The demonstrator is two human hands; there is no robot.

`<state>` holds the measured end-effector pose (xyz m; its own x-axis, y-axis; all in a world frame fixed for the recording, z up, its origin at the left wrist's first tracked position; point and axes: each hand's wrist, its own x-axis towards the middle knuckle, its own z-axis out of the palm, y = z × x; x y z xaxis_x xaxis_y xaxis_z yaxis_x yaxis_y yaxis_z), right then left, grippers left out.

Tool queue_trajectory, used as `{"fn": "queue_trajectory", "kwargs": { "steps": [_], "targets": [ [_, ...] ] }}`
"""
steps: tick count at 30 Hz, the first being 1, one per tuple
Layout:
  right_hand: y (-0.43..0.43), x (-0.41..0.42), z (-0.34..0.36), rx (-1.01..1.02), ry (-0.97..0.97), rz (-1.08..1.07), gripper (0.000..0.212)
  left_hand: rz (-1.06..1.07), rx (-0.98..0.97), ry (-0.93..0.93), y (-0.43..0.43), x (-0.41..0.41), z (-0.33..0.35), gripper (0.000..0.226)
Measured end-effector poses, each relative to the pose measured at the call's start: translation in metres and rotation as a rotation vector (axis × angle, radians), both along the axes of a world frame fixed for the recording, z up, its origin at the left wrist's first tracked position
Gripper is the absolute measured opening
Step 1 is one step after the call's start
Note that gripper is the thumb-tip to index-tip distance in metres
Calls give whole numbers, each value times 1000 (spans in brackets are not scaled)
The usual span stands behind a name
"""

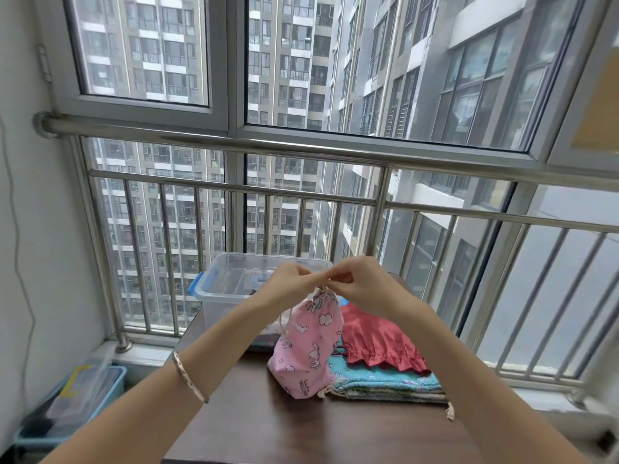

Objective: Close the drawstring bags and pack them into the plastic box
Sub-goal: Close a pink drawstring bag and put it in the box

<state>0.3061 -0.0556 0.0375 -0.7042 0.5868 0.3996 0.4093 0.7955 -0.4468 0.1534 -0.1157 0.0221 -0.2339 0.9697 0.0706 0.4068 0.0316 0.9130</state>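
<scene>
Left hand [287,285] and right hand [360,283] pinch soft pink bag's [310,343] gathered neck.

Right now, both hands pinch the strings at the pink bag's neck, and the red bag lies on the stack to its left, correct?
One slip: the head view shows the red bag on the stack to the right of the pink bag, not its left. The left hand and right hand do pinch the strings at its neck.
</scene>
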Motion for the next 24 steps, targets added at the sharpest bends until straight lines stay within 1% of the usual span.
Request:
{"fn": "queue_trajectory", "kwargs": {
  "steps": [3,5,8,11,13,15,17,19,21,22,24],
  "targets": [
    [-1,3,-1,20,-36,-4,18,-34,24,157,-2,-1,6,29],
    [1,4,-3,-67,7,10,17,-70,24,216,-2,-4,10,36],
    [2,7,-6,-382,166,63,11,-136,20,332,-4,-6,14,35],
    [5,6,-12,-754,293,155,13,-190,55,449,-5,-6,16,23],
    [10,4,-18,-967,398,230,11,-172,126,440,-4,-7,15,17],
    [12,3,-21,-1088,482,276,10,-99,222,410,-3,-7,12,12],
    [13,2,-24,-1107,510,291,10,-45,318,401,-3,-7,8,10],
    [13,2,-25,-1082,518,289,9,-52,361,390,-5,-6,7,9],
    [14,2,-26,-1023,536,259,9,-81,326,374,-5,-5,7,13],
    [13,2,-26,-980,553,239,10,-96,286,332,-4,-4,7,16],
    [11,3,-26,-876,589,195,10,-133,173,136,-3,-2,8,20]
  ]
}}
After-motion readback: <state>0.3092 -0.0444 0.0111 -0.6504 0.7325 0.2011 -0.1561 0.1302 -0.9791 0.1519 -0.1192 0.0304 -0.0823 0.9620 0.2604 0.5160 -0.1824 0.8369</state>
